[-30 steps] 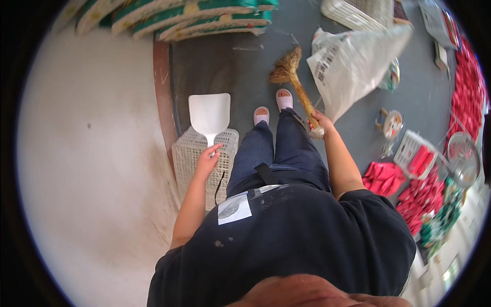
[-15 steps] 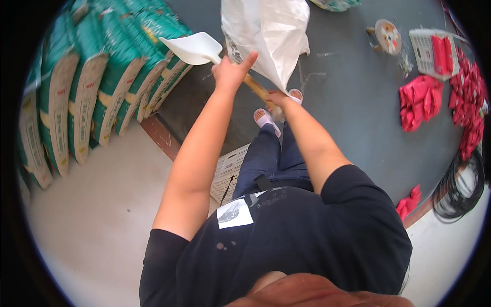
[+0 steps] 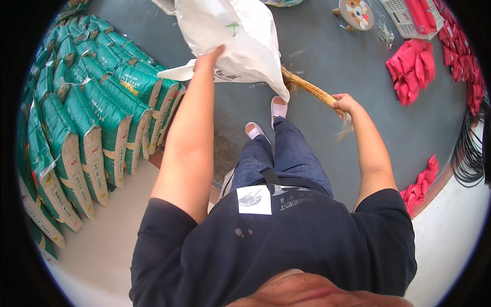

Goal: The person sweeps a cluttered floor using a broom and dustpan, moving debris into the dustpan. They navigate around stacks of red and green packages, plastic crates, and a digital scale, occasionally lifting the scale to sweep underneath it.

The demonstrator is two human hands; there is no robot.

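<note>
The right hand is wrapped round the handle of the broom, whose brush end meets the bag in view; the left hand is by a white scoop — fingers hidden, so I cannot tell its grip. Swinging the broom left could snag the bag's loose corner. Sacks crowd the left; rightward there's more room — floor reaching pink bundles.

white sack, creased | straw broom — slanted, head mostly hidden | white scoop — tilted
</note>
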